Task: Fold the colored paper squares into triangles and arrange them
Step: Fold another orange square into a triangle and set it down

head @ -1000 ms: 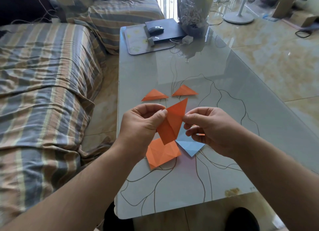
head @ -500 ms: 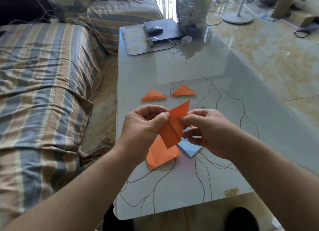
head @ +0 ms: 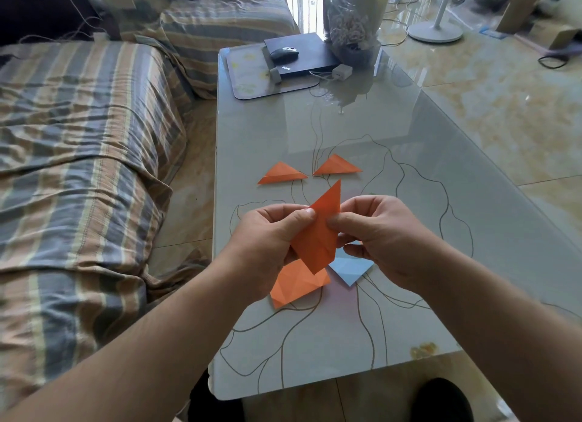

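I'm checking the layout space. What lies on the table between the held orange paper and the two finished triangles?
Nothing visible: bare table separates the held orange paper from the two finished triangles.

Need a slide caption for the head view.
Both hands pinch an orange paper above two folded triangles.

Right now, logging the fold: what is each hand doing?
Left hand: pinching the orange paper at its left edge.
Right hand: pinching the same paper at its right edge.
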`<action>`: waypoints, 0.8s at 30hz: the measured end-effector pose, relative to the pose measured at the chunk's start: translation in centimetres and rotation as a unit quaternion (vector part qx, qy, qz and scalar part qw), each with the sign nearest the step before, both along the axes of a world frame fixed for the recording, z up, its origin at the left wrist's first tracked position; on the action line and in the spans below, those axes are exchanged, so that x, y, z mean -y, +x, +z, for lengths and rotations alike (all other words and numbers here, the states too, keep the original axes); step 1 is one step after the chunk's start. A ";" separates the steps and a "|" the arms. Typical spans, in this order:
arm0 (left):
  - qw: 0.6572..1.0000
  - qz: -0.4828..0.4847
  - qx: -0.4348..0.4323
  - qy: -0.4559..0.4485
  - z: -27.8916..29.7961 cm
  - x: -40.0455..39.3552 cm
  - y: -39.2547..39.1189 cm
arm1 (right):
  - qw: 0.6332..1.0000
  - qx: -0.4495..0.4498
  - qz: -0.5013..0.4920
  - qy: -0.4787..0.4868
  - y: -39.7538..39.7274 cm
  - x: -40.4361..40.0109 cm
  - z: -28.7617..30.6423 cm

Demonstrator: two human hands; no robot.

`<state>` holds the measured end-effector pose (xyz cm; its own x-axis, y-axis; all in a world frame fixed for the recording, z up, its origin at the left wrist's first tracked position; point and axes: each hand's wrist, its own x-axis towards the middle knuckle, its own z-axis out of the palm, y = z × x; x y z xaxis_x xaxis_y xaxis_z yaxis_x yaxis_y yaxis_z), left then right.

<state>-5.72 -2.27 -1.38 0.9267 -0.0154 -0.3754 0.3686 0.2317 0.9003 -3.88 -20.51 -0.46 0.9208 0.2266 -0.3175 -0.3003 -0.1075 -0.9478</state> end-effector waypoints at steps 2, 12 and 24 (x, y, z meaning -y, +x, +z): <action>1.000 -0.008 0.008 -0.004 -0.1 0.0 0.0 | 1.000 0.007 0.000 -0.006 0.0 0.0 0.0; 0.983 -0.007 0.131 0.127 0.1 -0.3 -0.3 | 1.000 0.020 0.002 -0.004 0.4 0.8 0.3; 0.983 -0.032 0.119 0.135 0.3 0.0 -0.5 | 0.999 -0.014 -0.012 0.048 0.7 1.2 0.9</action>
